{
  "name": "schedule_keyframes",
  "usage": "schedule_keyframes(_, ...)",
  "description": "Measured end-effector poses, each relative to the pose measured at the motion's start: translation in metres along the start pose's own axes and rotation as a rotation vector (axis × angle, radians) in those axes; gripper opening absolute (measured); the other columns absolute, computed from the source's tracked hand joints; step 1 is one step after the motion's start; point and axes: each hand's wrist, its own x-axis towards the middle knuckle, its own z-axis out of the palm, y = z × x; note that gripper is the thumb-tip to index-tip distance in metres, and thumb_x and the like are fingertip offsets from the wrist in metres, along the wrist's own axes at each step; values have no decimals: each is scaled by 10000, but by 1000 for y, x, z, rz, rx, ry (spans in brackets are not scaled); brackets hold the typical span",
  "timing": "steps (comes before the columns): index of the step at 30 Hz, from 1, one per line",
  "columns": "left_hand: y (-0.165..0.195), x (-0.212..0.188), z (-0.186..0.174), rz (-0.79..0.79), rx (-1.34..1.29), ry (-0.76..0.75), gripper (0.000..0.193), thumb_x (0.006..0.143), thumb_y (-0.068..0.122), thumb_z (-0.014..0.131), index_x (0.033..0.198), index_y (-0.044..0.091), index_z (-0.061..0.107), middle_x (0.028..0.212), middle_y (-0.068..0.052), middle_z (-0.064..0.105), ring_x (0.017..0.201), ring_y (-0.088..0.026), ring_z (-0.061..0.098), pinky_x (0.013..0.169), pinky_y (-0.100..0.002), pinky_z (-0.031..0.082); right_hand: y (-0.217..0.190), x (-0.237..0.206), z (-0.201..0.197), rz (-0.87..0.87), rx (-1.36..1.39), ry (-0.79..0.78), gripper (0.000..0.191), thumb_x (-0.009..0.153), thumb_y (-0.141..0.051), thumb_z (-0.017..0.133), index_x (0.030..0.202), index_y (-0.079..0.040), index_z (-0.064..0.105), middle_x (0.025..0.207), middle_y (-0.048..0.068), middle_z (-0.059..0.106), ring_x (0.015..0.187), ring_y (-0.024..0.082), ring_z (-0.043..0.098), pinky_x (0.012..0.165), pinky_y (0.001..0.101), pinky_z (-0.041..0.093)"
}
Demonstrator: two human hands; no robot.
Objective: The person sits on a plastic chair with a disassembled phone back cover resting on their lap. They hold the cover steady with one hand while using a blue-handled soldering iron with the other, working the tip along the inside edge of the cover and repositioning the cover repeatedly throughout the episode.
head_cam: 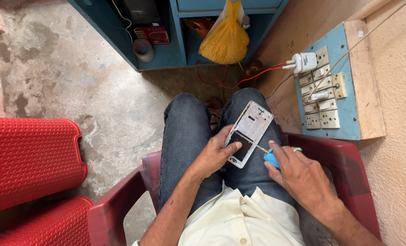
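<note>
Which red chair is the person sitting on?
The dark maroon chair under the legs, right beside the wall. The bright red chairs with the bumpy pattern stand apart on the left side, nobody on them.

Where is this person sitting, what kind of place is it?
Probably a small phone repair stall or home workshop. The left hand holds an opened phone frame on the lap, the right hand a small blue screwdriver, beside a wall switchboard and bare concrete floor.
</note>
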Motion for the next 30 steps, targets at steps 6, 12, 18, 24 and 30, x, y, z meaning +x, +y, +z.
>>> schedule_keyframes(6, 2, -1, 0, 23, 2, -5, 535, 968, 133, 654, 1459, -2, 490, 1217, -140, 698, 1091, -167, 668, 934, -314, 565, 3, 1, -5, -1, -41, -46, 607, 865, -374, 697, 1368, -46, 604, 910, 105, 669, 782, 240, 704, 574, 352, 592)
schedule_keyframes(12, 4, -1, 2, -44, 20, 13, 549, 956, 156, 649, 1462, 24, 484, 1189, -137, 709, 1048, -163, 705, 889, -313, 601, 0, 0, -3, -27, -38, -44, 597, 867, -378, 691, 1353, -42, 603, 895, 100, 664, 782, 239, 702, 593, 349, 593)
schedule_keyframes(18, 4, -2, 1, -14, 11, 5, 539, 963, 138, 650, 1462, 17, 487, 1197, -132, 705, 1055, -158, 687, 897, -306, 584, 2, 1, -4, 1, -59, -90, 604, 871, -387, 689, 1377, -68, 606, 914, 99, 666, 772, 235, 703, 585, 350, 591)
schedule_keyframes(24, 2, -1, 0, 18, 0, -4, 523, 972, 121, 650, 1458, 12, 493, 1203, -115, 699, 1073, -147, 669, 913, -298, 570, 2, 0, -4, -29, -54, -50, 585, 869, -383, 685, 1343, -49, 608, 904, 103, 666, 800, 243, 708, 600, 350, 592)
schedule_keyframes(30, 2, -1, 1, 42, -7, -9, 520, 972, 117, 654, 1455, 4, 498, 1208, -117, 696, 1084, -147, 660, 922, -297, 564, 0, -1, -3, -43, -14, -44, 584, 864, -378, 689, 1331, -36, 606, 897, 105, 665, 820, 256, 706, 621, 356, 594)
